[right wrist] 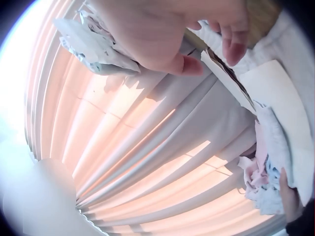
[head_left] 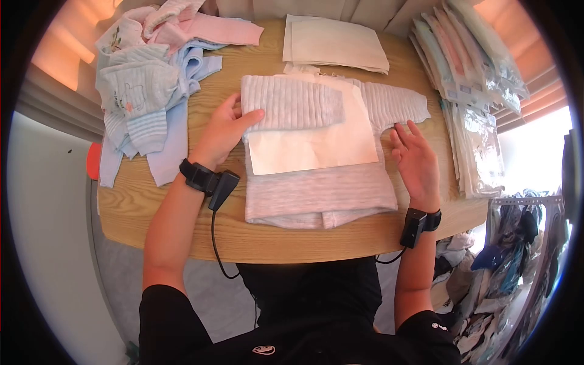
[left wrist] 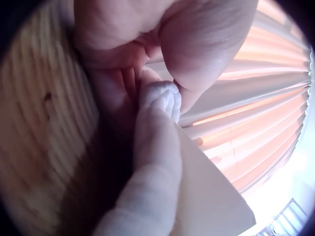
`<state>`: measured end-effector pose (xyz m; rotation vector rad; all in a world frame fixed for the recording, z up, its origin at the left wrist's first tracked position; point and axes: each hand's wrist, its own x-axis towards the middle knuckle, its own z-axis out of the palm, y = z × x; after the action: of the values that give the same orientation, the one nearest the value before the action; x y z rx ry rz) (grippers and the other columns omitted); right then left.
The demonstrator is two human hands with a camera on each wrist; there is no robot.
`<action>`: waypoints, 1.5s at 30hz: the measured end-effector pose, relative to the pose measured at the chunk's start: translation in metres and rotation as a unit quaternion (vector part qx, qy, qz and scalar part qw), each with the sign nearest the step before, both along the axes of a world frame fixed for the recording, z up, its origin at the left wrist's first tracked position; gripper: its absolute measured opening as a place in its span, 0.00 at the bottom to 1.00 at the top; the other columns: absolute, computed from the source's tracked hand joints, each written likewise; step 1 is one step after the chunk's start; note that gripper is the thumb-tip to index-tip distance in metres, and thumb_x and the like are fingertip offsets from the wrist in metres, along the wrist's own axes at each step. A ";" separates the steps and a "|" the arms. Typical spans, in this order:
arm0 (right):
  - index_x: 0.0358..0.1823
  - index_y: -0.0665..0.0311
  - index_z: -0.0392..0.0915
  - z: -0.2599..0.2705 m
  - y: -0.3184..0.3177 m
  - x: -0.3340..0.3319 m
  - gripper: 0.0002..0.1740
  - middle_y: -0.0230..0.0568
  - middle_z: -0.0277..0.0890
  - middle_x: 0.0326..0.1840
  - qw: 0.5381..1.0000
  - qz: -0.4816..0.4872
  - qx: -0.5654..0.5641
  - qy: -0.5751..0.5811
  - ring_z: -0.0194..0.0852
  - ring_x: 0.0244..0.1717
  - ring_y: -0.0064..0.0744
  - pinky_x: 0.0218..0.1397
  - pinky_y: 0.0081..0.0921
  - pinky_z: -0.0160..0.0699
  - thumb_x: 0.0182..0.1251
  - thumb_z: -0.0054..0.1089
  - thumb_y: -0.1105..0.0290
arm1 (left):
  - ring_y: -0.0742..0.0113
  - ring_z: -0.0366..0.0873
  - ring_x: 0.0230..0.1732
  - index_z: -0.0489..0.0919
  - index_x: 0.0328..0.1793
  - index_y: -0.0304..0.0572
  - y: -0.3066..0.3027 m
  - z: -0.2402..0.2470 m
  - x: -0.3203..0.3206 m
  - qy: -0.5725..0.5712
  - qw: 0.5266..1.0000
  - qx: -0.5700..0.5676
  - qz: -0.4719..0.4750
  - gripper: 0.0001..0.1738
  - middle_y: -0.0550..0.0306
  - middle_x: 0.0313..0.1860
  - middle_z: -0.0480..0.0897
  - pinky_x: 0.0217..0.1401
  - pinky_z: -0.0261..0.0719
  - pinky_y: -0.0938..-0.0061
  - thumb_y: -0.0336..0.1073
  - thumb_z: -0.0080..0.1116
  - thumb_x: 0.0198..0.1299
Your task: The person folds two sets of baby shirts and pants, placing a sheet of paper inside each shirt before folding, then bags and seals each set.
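Soft pale grey ribbed-knit garment (head_left: 319,198) flat at frame centre, hem nearest; likely light, limp, stretchy. Flat cream paper-like sheet (head_left: 313,152) on it: probably stiffer, apt to slip or crease. Right hand (head_left: 420,161), centre right: fingers loosely bent, apart, holding nothing, just beside outstretched sleeve (head_left: 398,103). Left hand (head_left: 222,134) pinches folded-in sleeve (head_left: 292,103) at outer fold, thumb on top; sensible hold, spreads pull. Upper centre: stacked cream sheets (head_left: 337,45).
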<state>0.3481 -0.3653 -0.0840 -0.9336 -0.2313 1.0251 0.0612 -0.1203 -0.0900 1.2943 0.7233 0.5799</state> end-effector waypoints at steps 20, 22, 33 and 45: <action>0.66 0.68 0.65 0.014 0.026 0.003 0.24 0.46 0.66 0.65 0.979 0.098 0.172 0.053 0.73 0.56 0.37 0.53 0.31 0.79 0.68 0.52 0.76 | 0.72 0.81 0.49 0.66 0.71 0.31 0.001 -0.004 -0.001 0.016 1.000 0.020 -0.007 0.29 0.50 0.53 0.83 0.52 0.79 0.76 0.32 0.61 0.66; 0.71 0.67 0.61 0.026 0.035 -0.017 0.29 0.45 0.63 0.69 0.979 0.129 0.148 -0.052 0.73 0.56 0.37 0.53 0.31 0.78 0.68 0.53 0.76 | 0.72 0.82 0.49 0.66 0.71 0.31 0.001 -0.003 0.000 0.012 1.000 0.010 -0.012 0.30 0.51 0.52 0.83 0.52 0.79 0.77 0.32 0.61 0.66; 0.77 0.69 0.53 0.033 0.056 -0.049 0.38 0.42 0.58 0.75 0.903 0.304 0.024 -0.303 0.69 0.63 0.34 0.62 0.28 0.71 0.67 0.58 0.76 | 0.73 0.81 0.51 0.67 0.70 0.32 0.000 -0.002 0.000 0.011 1.000 -0.002 -0.002 0.30 0.52 0.54 0.83 0.55 0.78 0.77 0.35 0.62 0.66; 0.68 0.67 0.68 0.017 0.046 0.003 0.26 0.40 0.73 0.62 0.962 0.202 -0.070 -0.172 0.69 0.60 0.27 0.63 0.29 0.67 0.69 0.57 0.70 | 0.70 0.80 0.53 0.69 0.67 0.33 -0.007 0.010 0.001 0.040 0.999 0.021 -0.009 0.32 0.54 0.56 0.81 0.58 0.77 0.75 0.41 0.68 0.62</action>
<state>0.3510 -0.3196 -0.0666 -1.2251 -0.6690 1.2589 0.0623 -0.1274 -0.0802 1.3690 0.7675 0.5335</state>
